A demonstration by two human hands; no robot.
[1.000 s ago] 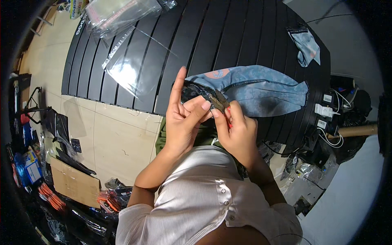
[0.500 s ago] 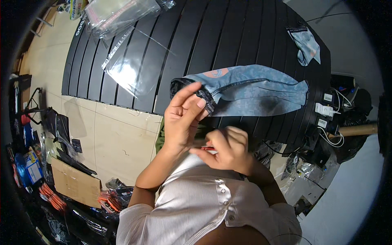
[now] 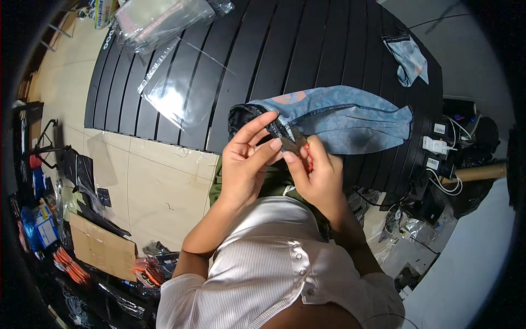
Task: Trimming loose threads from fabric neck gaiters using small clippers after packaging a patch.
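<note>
A blue patterned garment [image 3: 350,118] with a black edge lies on the black slatted table [image 3: 307,49], right in front of me. My left hand [image 3: 246,164] pinches that black edge between thumb and fingers. Touching it on the right, my right hand [image 3: 320,178] holds small thread snips [image 3: 298,143] with a red handle. The blades point at the spot my left fingers grip. The fingers hide most of the snips.
A flat clear plastic bag [image 3: 178,90] lies left of the garment, with a pile of more bags [image 3: 159,16] at the far left corner. A small blue cloth [image 3: 411,60] sits far right. White power adapters [image 3: 435,145] hang at the table's right edge. A cardboard box [image 3: 101,249] stands on the floor, left.
Half a second ago my right hand had dropped toward my body. It has come back up with the snips to the garment's black edge. My left hand kept its hold there.
</note>
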